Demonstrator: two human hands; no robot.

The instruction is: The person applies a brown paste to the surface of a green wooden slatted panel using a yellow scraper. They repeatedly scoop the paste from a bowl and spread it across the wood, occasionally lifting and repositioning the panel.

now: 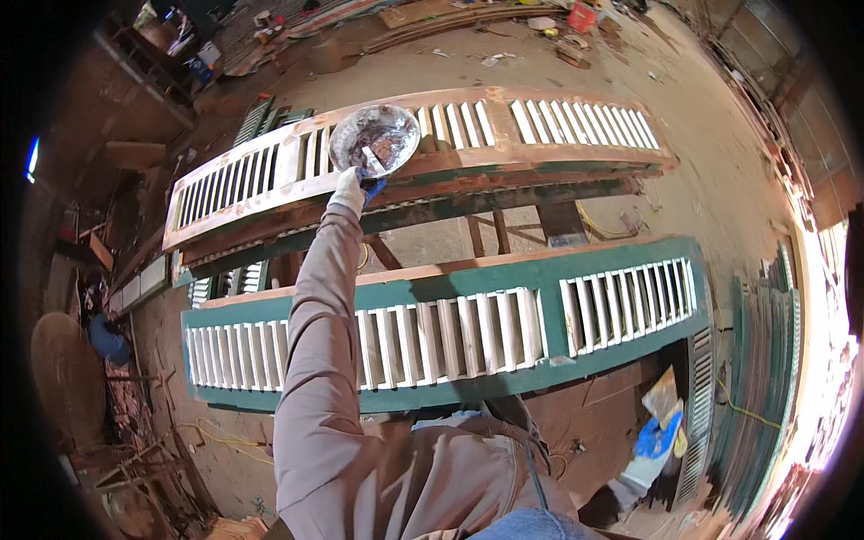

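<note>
My left arm reaches far forward. My left hand (353, 191), in a white and blue glove, is closed at the near rim of a round metal bowl (340, 142). Brownish and grey smears coat the bowl's inside, and a small light-coloured tool (373, 161) leans in it. The bowl is over a bare-wood louvred shutter (297, 162). Low at the right, my right hand (659, 436), gloved in blue and white, grips a flat, squarish tan piece (662, 394); its exact kind is unclear. Nearer me lies a green-framed shutter (553, 324) with whitish slats.
More green shutter parts (756, 360) are stacked along the right side. A yellow cord (220, 436) runs over the floor at the left. Long boards (459, 22) and a red container (581, 17) lie at the back. Under the shutters, wooden supports (490, 234) show.
</note>
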